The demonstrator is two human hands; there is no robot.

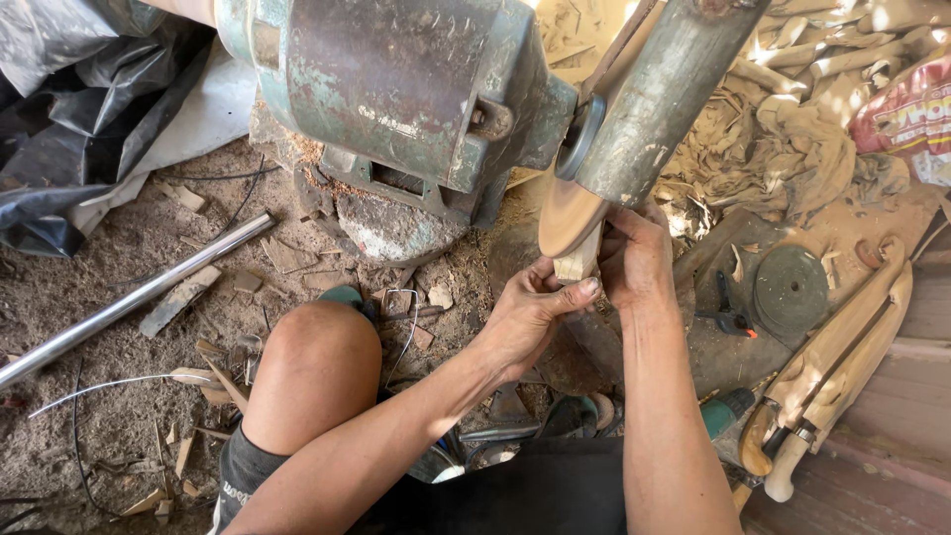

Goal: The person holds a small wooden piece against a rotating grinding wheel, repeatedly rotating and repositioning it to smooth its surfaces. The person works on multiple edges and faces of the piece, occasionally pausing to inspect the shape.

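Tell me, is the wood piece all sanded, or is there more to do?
Done: finished-looking curved wooden pieces lie by the right arm, and shavings are piled behind. In hand: the left hand and right hand press a small pale wood block against the round sanding disc of the green motor. Left: the block looks plain and squarish, so probably more shaping.

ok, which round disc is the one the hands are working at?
The tan sanding disc on the motor, where both hands press the small wood piece. The dark grey disc lies flat, untouched, right.

Dusty dirt floor [119, 287], metal rod [139, 295] lying across it, wood scraps [183, 294] (scattered), thin wire [99, 386], black plastic sheet [89, 109]
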